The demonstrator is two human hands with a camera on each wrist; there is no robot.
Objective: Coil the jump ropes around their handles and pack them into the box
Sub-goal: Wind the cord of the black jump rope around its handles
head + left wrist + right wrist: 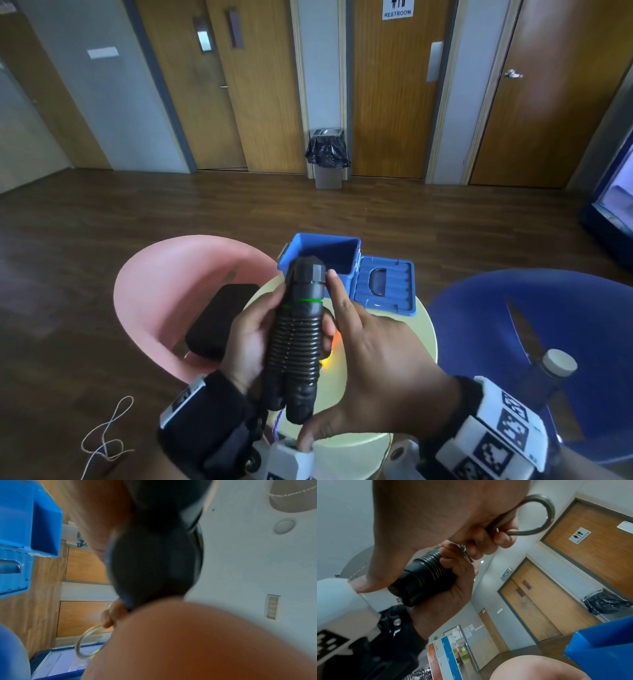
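Note:
My left hand point(253, 329) grips a pair of black jump rope handles point(301, 329) held together and pointing away from me, with black rope coiled tightly round their middle. A thin green ring marks the upper part. My right hand point(370, 349) is at their right side, its index finger stretched up along them. In the right wrist view its other fingers point(488, 543) curl round a loose grey loop of the rope point(544, 519). The blue box point(322, 240) stands open just beyond the handles, its inside in shadow.
The box's lid point(383, 284) lies flat to its right on a pale round stool top point(424, 329). A pink chair point(164, 274) with a black pouch point(219, 318) is left, a blue chair point(548, 308) and a capped bottle point(556, 365) right. Thin cord point(106, 435) lies on the floor.

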